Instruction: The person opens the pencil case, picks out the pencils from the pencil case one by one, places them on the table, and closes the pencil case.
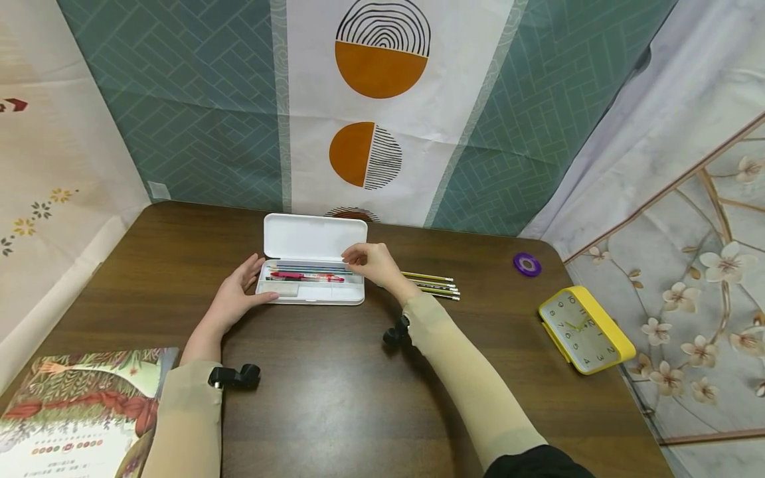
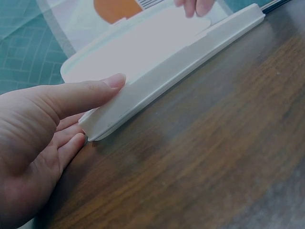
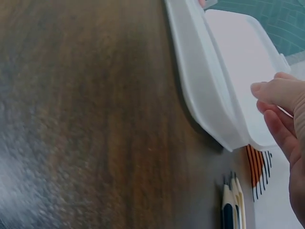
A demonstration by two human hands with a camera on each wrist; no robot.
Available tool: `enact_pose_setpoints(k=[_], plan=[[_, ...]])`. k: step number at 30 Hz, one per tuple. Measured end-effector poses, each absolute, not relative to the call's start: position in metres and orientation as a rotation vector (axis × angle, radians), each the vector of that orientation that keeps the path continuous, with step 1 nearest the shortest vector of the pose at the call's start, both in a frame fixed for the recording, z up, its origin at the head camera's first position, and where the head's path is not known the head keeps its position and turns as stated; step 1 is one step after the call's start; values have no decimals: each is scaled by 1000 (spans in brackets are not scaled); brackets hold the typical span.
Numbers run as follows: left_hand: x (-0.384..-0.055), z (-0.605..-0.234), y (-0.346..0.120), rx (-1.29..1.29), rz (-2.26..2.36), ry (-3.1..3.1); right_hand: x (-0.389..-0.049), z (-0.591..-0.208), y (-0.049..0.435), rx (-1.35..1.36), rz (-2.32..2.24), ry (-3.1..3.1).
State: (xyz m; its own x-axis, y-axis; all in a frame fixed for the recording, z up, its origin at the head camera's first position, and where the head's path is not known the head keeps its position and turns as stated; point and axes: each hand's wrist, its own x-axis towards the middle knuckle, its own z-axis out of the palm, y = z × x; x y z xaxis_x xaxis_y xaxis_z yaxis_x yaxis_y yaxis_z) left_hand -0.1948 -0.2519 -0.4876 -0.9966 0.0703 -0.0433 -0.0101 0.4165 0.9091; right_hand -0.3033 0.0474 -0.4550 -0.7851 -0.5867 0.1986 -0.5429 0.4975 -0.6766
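Note:
A white pencil case (image 1: 311,300) lies with its lid (image 1: 313,237) raised at the back of the table. Inside are a red pen (image 1: 299,275), several pencils or pens and a white eraser-like block (image 1: 282,289). My left hand (image 1: 234,297) holds the case's left end, thumb on the front edge and fingers at the side, as the left wrist view (image 2: 43,129) of that hand shows. Over the case's right end hovers my right hand (image 1: 375,264), fingers loosely bent; nothing shows between them in the right wrist view. Several striped pencils (image 1: 433,285) lie right of the case.
On the right stands a yellow alarm clock (image 1: 586,330), with a purple ring-shaped object (image 1: 527,264) behind it. An illustrated book (image 1: 84,411) lies at the front left of the wooden table (image 1: 323,398). Fabric hangings (image 1: 382,153) rise behind the back edge.

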Motion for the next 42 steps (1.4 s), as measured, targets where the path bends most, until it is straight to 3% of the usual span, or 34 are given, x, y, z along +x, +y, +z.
enact_pose_setpoints(k=[42], plan=[[-195, -486, -252, 61, 1685, 2555, -294, -464, 31, -988, -797, 2798]])
